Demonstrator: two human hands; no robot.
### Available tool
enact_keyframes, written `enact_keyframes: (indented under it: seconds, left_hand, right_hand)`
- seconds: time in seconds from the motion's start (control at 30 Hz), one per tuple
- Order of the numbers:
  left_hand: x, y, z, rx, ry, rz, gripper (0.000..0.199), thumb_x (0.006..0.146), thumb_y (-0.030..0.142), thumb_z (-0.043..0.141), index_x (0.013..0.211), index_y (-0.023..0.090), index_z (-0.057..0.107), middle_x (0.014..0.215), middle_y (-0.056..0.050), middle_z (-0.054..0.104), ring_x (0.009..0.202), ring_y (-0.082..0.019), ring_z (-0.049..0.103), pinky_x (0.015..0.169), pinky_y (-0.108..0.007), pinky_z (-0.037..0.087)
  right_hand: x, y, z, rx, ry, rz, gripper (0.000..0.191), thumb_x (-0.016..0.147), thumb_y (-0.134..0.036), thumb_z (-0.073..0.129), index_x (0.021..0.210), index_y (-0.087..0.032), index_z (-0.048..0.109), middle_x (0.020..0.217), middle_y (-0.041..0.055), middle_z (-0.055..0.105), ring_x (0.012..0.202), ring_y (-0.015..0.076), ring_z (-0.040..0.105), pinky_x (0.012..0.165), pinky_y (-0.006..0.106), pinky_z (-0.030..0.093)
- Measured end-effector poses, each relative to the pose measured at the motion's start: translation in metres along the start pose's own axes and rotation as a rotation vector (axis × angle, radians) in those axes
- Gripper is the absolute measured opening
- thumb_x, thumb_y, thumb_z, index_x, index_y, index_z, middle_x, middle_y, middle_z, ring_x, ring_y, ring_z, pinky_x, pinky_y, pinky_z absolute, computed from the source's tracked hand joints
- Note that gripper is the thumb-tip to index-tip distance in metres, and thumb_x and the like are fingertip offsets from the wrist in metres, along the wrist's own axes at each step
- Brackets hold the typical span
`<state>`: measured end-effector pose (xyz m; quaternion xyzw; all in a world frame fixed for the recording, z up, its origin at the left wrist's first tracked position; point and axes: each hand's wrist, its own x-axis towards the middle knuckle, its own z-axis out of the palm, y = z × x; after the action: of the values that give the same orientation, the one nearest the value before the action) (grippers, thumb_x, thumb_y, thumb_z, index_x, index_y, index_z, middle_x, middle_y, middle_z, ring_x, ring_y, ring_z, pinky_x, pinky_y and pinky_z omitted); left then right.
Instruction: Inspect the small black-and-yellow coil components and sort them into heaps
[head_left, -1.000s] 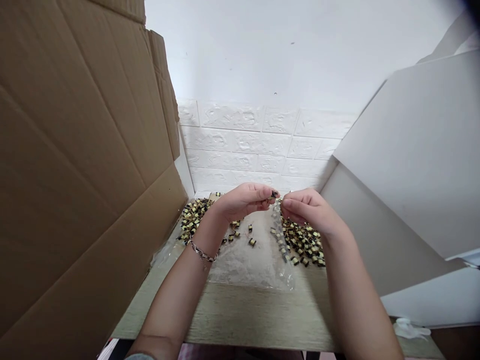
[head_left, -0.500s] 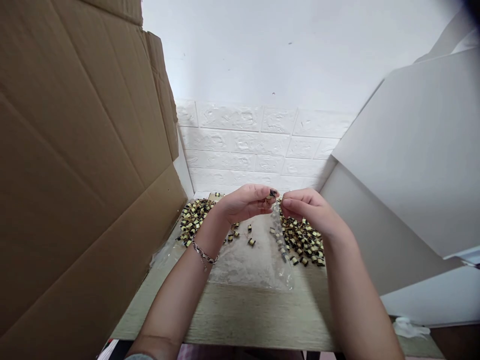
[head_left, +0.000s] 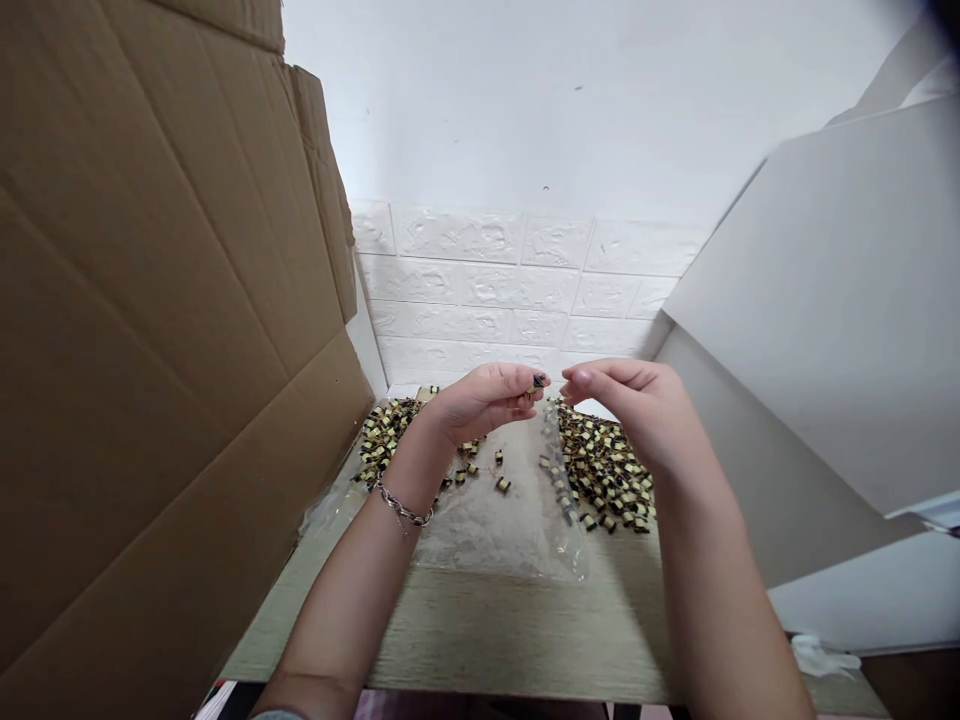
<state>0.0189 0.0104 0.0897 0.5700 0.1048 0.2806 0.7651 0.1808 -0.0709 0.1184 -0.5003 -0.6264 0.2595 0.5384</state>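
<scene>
My left hand [head_left: 487,400], with a chain bracelet at the wrist, is closed around a small coil bobbin [head_left: 538,382] with black ends, gripped between thumb and fingers. Close by on the right, my right hand [head_left: 630,395] has thumb and index finger pressed together in a pinch. A narrow gap separates the two hands, and whatever may be between the right fingertips is too small to make out. Beneath the hands lie a left pile of coil bobbins [head_left: 379,440], yellow and black with copper wires, and a right pile of coil bobbins [head_left: 607,470].
A clear plastic bag [head_left: 495,540] lies flat on the wooden table [head_left: 517,630], with several loose bobbins in its middle. Tall brown cardboard [head_left: 150,350] walls the left side, white board [head_left: 817,300] the right. A white brick-patterned wall [head_left: 480,285] stands behind.
My right hand has shifted slightly right and up, turning at the wrist. My left hand has drawn a little left with the bobbin, widening the gap between the hands.
</scene>
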Motion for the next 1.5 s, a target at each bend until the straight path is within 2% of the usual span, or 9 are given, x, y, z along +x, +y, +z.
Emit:
enact_keyframes:
  seconds: [0.17, 0.4, 0.6, 0.87, 1.03, 1.3, 1.5]
  left_hand:
    - [0.001, 0.001, 0.002, 0.094, 0.041, 0.005, 0.026, 0.062, 0.036, 0.070, 0.074, 0.015, 0.063, 0.072, -0.001, 0.053, 0.067, -0.008, 0.046, 0.073, -0.025, 0.038]
    - [0.002, 0.000, 0.003, 0.104, 0.046, 0.061, 0.023, 0.063, 0.035, 0.069, 0.075, 0.015, 0.063, 0.068, 0.000, 0.053, 0.065, -0.007, 0.045, 0.064, -0.021, 0.035]
    - [0.004, -0.002, 0.001, 0.071, 0.061, 0.065, 0.020, 0.064, 0.031, 0.068, 0.073, 0.015, 0.063, 0.067, 0.001, 0.051, 0.064, -0.006, 0.044, 0.066, -0.021, 0.034]
    - [0.004, -0.002, 0.004, 0.019, 0.096, 0.071, 0.021, 0.065, 0.032, 0.068, 0.075, 0.015, 0.063, 0.070, 0.001, 0.051, 0.063, -0.005, 0.044, 0.067, -0.020, 0.036]
    - [0.006, -0.004, 0.006, -0.037, 0.085, 0.084, 0.024, 0.065, 0.035, 0.067, 0.074, 0.014, 0.062, 0.072, 0.001, 0.052, 0.064, -0.005, 0.044, 0.068, -0.021, 0.038]
    - [0.010, -0.011, 0.007, -0.072, 0.050, 0.099, 0.029, 0.065, 0.038, 0.067, 0.077, 0.012, 0.061, 0.071, 0.000, 0.050, 0.065, -0.006, 0.044, 0.069, -0.022, 0.039]
    - [0.009, -0.011, 0.009, -0.062, 0.035, 0.091, 0.030, 0.063, 0.038, 0.068, 0.077, 0.012, 0.062, 0.070, 0.000, 0.051, 0.066, -0.006, 0.044, 0.069, -0.022, 0.038]
  right_hand:
    - [0.000, 0.000, 0.003, -0.003, -0.064, 0.046, 0.023, 0.067, -0.038, 0.063, 0.071, -0.016, 0.068, 0.068, 0.0035, 0.066, 0.068, 0.0155, 0.058, 0.065, 0.028, 0.044]
    - [0.001, 0.003, 0.003, -0.046, -0.055, 0.058, 0.025, 0.066, -0.040, 0.063, 0.072, -0.016, 0.069, 0.067, 0.0038, 0.066, 0.069, 0.0167, 0.058, 0.065, 0.029, 0.043]
    - [0.004, 0.009, 0.002, -0.049, -0.033, 0.095, 0.027, 0.065, -0.042, 0.063, 0.070, -0.016, 0.068, 0.066, 0.0032, 0.066, 0.068, 0.0162, 0.057, 0.065, 0.029, 0.041]
    - [0.006, 0.010, 0.003, -0.083, -0.063, 0.045, 0.027, 0.071, -0.041, 0.057, 0.071, -0.016, 0.066, 0.065, 0.0017, 0.063, 0.064, 0.0124, 0.053, 0.060, 0.025, 0.038]
    - [0.006, 0.011, 0.007, -0.104, -0.035, -0.049, 0.024, 0.077, -0.036, 0.051, 0.073, -0.015, 0.063, 0.066, 0.0010, 0.060, 0.062, 0.0109, 0.052, 0.056, 0.023, 0.037]
    - [0.007, 0.015, 0.007, -0.455, 0.151, -0.401, 0.014, 0.081, -0.022, 0.046, 0.073, -0.019, 0.057, 0.072, -0.0012, 0.062, 0.069, 0.0123, 0.054, 0.064, 0.025, 0.036]
    - [0.008, 0.016, 0.009, -0.595, 0.272, -0.520, 0.013, 0.082, -0.023, 0.047, 0.073, -0.021, 0.056, 0.072, -0.0022, 0.062, 0.070, 0.0130, 0.055, 0.067, 0.028, 0.031]
